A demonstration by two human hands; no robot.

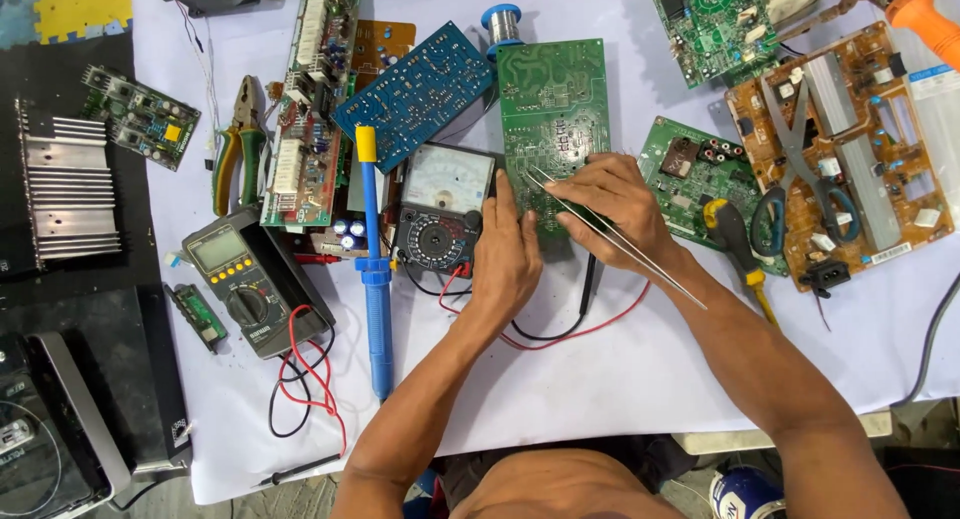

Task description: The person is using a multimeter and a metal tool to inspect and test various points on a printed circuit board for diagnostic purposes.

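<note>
A green circuit board (553, 109) lies solder side up in the middle of the white-covered table (620, 379). My right hand (618, 207) rests on its lower edge and grips long metal tweezers (610, 234), their tips pointing left onto the board. My left hand (505, 254) lies flat with fingers together, its fingertips on the board's lower left corner, beside an analog multimeter (443, 211).
A blue desoldering pump (373, 269), digital multimeter (245, 279), pliers (240, 144), blue board (415, 91), solder spool (501, 23), screwdriver (738, 244), scissors (800, 164) on a brown board (860, 149), heat sink (62, 191), red and black leads (560, 331).
</note>
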